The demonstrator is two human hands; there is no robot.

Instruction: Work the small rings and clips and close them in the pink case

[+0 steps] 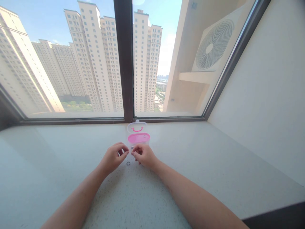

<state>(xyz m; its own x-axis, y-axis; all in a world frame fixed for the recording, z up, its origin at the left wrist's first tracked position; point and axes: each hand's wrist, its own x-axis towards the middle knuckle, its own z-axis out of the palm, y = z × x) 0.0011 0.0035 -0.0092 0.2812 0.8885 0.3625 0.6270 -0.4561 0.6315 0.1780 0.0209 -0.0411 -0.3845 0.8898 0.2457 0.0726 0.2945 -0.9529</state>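
Observation:
My left hand (115, 158) and my right hand (144, 156) are raised close together over the pale speckled sill, fingertips nearly meeting. Each has thumb and forefinger pinched; whatever is between them is too small to make out. Below the fingertips a small dark ring (128, 163) lies on the sill. Just behind my hands stands a small clear plastic box with a pink rim (138, 138). Its clear lid (137, 128), with a pink curved handle, is tipped back towards the window. The front of the box is partly hidden by my right hand.
The speckled stone sill (202, 171) spreads out on both sides. A dark window frame (126, 63) rises behind the box, and a white wall (259, 95) bounds the right side. Tall buildings and an air conditioner unit (214, 44) are outside the glass.

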